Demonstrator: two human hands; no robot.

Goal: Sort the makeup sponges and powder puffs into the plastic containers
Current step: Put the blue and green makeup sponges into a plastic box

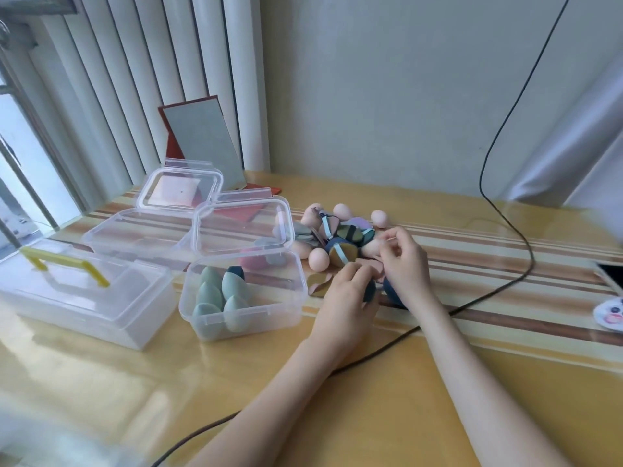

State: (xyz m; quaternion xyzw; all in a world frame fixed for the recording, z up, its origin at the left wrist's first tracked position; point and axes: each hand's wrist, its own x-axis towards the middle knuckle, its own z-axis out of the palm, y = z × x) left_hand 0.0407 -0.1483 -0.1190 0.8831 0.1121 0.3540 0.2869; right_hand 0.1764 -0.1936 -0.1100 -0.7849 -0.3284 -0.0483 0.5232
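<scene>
Yellow glossy table point(101, 382) w/ striped runner, by a window and white wall. Front open plastic container point(241, 298) holds teal/green teardrop sponges point(215, 294) plus one dark blue; its lid point(242, 227) stands raised behind. Second open container point(135, 235) behind-left, contents unclear. Closed box w/ yellow handle point(64, 264) far left. Pile of peach sponges and ribboned puffs point(337, 237) sits right of the containers. My left hand point(347, 291) curls round a dark blue sponge point(370, 290) at pile's near edge. My right hand point(403, 261) has fingers curled at the pile; can't tell what it pinches. Black cable point(505, 284) runs under my arms.
</scene>
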